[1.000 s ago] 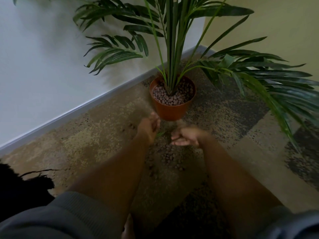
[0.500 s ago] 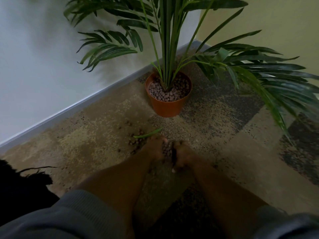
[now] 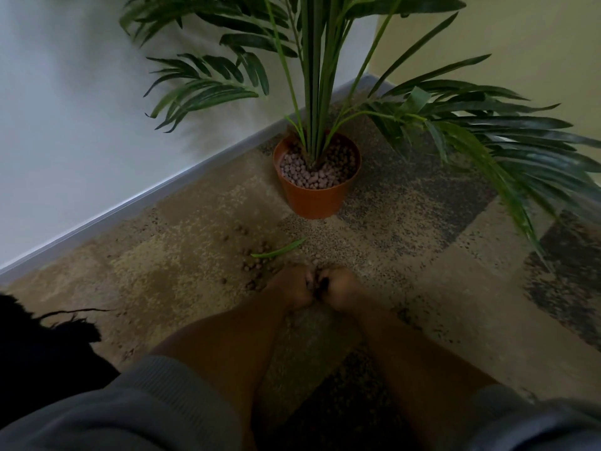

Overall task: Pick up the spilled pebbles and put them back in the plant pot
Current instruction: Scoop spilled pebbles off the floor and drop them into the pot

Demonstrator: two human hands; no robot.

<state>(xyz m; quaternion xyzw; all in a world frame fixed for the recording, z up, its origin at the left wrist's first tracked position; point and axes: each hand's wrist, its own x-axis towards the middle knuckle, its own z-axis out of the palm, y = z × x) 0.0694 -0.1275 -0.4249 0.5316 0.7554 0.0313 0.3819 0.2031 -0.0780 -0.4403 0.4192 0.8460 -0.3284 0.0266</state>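
An orange plant pot (image 3: 313,203) stands on the carpet near the wall corner, filled with brown clay pebbles (image 3: 312,177) around a palm stem. Spilled pebbles (image 3: 257,263) lie scattered on the carpet in front of the pot, left of my hands. My left hand (image 3: 292,288) and my right hand (image 3: 340,288) are pressed side by side on the floor, fingers curled inward around a small heap of pebbles between them. What lies under the palms is hidden.
A fallen green leaf (image 3: 279,249) lies among the spilled pebbles. Long palm fronds (image 3: 487,138) hang over the carpet at the right. A white wall with a grey skirting board (image 3: 136,203) runs along the left. A dark object (image 3: 39,353) sits at the left edge.
My hands dropped from near the pot to the carpet and closed together around the pebble heap. The view tilted, so the pot sits farther away.
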